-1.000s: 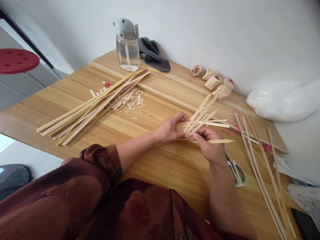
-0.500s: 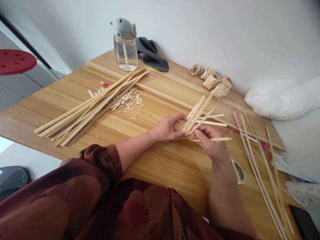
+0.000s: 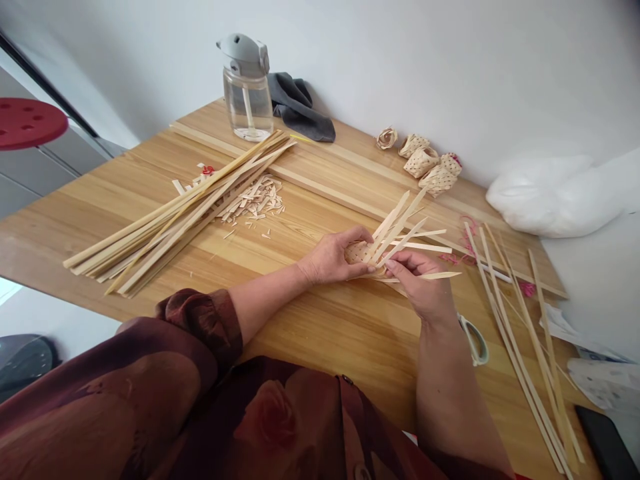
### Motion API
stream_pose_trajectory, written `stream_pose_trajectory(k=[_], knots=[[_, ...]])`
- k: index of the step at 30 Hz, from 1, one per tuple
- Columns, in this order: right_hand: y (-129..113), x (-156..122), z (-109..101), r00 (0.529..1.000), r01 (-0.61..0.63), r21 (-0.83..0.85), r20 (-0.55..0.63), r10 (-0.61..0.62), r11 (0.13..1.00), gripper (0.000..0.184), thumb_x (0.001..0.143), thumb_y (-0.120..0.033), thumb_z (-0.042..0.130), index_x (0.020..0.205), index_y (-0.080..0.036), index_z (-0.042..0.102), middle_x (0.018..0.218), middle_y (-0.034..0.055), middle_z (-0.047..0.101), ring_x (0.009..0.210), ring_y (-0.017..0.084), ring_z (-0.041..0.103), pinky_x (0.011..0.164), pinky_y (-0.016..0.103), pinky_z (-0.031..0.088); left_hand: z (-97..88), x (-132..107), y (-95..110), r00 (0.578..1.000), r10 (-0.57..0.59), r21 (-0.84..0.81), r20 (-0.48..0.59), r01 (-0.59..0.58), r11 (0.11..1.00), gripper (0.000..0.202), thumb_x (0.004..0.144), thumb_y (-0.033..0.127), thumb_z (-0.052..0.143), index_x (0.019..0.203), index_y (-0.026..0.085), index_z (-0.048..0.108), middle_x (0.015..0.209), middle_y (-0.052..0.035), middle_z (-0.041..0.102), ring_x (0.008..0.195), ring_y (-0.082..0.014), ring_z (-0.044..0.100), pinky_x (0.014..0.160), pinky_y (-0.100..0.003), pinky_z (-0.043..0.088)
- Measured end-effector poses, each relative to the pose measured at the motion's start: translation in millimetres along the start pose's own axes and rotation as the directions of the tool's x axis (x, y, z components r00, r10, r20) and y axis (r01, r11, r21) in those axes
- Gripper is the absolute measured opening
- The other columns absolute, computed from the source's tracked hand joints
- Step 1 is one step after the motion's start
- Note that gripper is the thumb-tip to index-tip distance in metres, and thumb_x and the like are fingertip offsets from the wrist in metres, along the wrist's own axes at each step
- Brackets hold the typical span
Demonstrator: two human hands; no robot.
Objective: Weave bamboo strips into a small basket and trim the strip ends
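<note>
My left hand (image 3: 329, 257) cradles a small woven bamboo piece (image 3: 356, 252), and its loose strips (image 3: 405, 230) fan out to the right and away from me. My right hand (image 3: 417, 287) sits just beside it, with thumb and fingers pinched on a thin bamboo strip at the weave's edge. The underside of the weave is hidden by my fingers. Both forearms rest over the wooden table (image 3: 345, 340).
A long bundle of bamboo strips (image 3: 175, 223) and a pile of shavings (image 3: 255, 200) lie to the left. Several small woven pieces (image 3: 423, 162), a water bottle (image 3: 247, 90) and a grey cloth (image 3: 297, 110) stand at the back. Scissors (image 3: 475, 341) and more strips (image 3: 520, 347) lie right.
The whole scene has drifted slightly left in view as my head moved. My right hand has moved a little over the scissors, hiding more of them. My left hand keeps its hold.
</note>
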State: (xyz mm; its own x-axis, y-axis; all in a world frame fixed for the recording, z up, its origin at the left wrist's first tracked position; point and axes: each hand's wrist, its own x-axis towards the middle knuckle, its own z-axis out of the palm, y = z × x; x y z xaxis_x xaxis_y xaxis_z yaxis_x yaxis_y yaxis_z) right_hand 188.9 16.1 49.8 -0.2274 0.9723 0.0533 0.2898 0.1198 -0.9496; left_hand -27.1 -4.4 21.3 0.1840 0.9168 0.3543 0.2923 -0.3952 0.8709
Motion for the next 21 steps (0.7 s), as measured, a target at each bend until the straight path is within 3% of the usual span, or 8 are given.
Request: stream_pose_trajectory(k=[4,11,18,21], knots=[[-4.2,-1.4,-0.4,1.000,0.019,-0.047,0.007,-0.019,0.999,0.020,0.078,-0.039,0.080,0.088,-0.022,0.076,0.075,0.0006,0.073,0.068,0.017,0.063,0.067,0.031,0.051,0.7,0.7,-1.4,1.000,0.005,-0.018,0.002,-0.005,1.000,0.050,0.081,0.048,0.075,0.119,0.019,0.061,0.111,-0.0057,0.072,0.097,-0.0206,0.068,0.087,-0.033,0.053],[-11.3,-12.2,-4.4,0.995,-0.038,-0.394,-0.100,-0.001,0.918,0.026,0.088,-0.048,0.072,0.086,-0.023,0.078,0.076,0.0025,0.076,0.065,0.018,0.064,0.063,0.032,0.047,3.3,-0.6,-5.7,0.998,0.039,-0.014,-0.039,-0.040,0.999,0.054,0.083,0.049,0.075,0.125,0.019,0.059,0.119,-0.0080,0.072,0.104,-0.0230,0.068,0.093,-0.035,0.053],[-10.0,-12.1,5.5,0.988,-0.095,-0.282,-0.142,0.056,0.955,0.017,0.079,-0.037,0.079,0.088,-0.023,0.078,0.093,0.0077,0.081,0.082,0.025,0.074,0.081,0.041,0.057,8.8,0.5,-8.3,0.995,0.017,-0.060,-0.094,-0.022,0.998,0.052,0.082,0.044,0.076,0.123,0.018,0.057,0.122,-0.0098,0.070,0.114,-0.0264,0.066,0.098,-0.037,0.052],[-16.1,-14.3,10.4,0.980,-0.134,-0.341,-0.185,0.073,0.931,0.020,0.075,-0.039,0.082,0.086,-0.022,0.078,0.086,0.0076,0.080,0.076,0.025,0.073,0.075,0.041,0.056,11.6,0.8,-9.3,0.995,0.025,-0.083,-0.101,-0.034,0.996,0.052,0.081,0.041,0.077,0.123,0.018,0.056,0.121,-0.0100,0.069,0.113,-0.0262,0.066,0.098,-0.038,0.052]])
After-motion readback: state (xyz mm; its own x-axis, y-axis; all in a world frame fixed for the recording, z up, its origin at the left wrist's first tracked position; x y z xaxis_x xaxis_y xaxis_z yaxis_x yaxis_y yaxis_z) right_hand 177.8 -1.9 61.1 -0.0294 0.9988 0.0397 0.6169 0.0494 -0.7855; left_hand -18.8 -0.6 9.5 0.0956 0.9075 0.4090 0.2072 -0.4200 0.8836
